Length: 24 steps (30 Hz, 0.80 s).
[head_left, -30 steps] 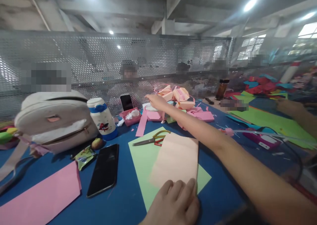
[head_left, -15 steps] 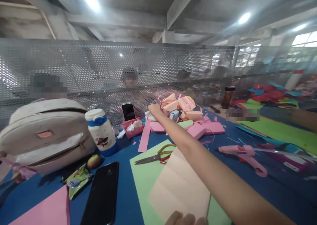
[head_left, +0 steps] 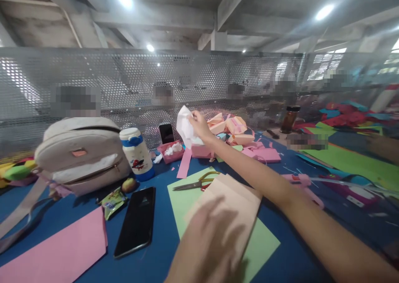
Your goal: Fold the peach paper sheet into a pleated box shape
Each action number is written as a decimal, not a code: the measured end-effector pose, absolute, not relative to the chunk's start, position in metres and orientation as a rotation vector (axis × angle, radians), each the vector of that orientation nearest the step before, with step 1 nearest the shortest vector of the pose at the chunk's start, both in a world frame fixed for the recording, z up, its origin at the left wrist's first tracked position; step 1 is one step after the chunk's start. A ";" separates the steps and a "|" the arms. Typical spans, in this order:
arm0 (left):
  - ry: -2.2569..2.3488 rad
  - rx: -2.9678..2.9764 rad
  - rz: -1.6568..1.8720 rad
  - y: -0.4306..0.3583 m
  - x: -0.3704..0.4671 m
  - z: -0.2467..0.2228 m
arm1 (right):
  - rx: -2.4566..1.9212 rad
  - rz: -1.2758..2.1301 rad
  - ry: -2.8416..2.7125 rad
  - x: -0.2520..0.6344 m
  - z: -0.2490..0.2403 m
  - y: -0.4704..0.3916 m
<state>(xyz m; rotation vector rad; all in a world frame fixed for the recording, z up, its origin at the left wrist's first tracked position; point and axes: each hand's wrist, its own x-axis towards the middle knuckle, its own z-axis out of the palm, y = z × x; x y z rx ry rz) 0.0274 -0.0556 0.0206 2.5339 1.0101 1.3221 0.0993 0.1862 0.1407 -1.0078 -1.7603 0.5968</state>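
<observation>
Tissue (head_left: 183, 128) juts leftward from the pinching right hand (head_left: 202, 127).

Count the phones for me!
2: the near phone lies left of the green paper; the far phone stands behind the pink tray. More may be hidden.

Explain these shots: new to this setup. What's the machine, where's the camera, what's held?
No machine: these are a person's bare hands. Every picture comes from one head-worn camera looking forward and down.

The right hand reaches out and pinches a thin white sheet, perhaps tissue. The left hand, blurred, is over peach paper; whether it touches, I can't tell.

On the blue table there's a green sheet under the peach paper, with scissors, a black phone, pink paper, a bottle and a backpack.
</observation>
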 end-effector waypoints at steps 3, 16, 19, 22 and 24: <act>1.178 2.030 1.535 -0.046 0.013 0.047 | -0.909 0.824 -1.780 0.117 0.123 0.126; 1.086 1.511 1.308 -0.082 0.027 0.050 | -0.763 0.905 -1.731 0.221 0.059 -0.047; 1.057 1.929 1.281 -0.097 0.025 0.053 | -0.702 1.043 -1.830 0.234 0.058 -0.057; 1.018 2.100 1.315 -0.115 0.026 0.059 | -0.705 1.352 -1.888 0.238 0.056 -0.067; 1.039 2.030 1.330 -0.125 0.027 0.064 | -0.735 1.401 -1.760 0.236 0.052 -0.074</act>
